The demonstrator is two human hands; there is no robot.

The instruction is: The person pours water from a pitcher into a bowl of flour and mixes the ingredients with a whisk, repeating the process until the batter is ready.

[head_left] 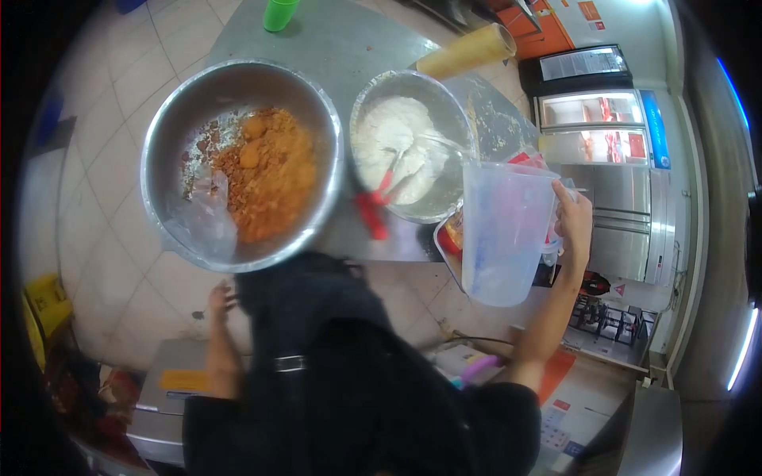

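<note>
My right hand (575, 220) grips the handle of a translucent plastic measuring jug (508, 230), held up over the table's right front edge. The jug looks empty, though its inside is hard to make out. Low at my left side, my left hand (223, 300) hangs below the large metal bowl (152, 151), holding nothing, its fingers loosely apart. An orange-brown crumbly powder (274, 178) with lumps and a clear plastic bag (208, 218) lie in that bowl. To its right, a second metal bowl (470, 127) contains white flour (397, 131) and a red-handled utensil (386, 181).
Both bowls stand on a steel table (333, 40). A green cup (279, 14) is at the far edge, and a roll of plastic wrap (468, 51) lies behind the flour bowl. A tray (448, 250) is partly hidden by the jug. A glass-door fridge (591, 131) stands at right.
</note>
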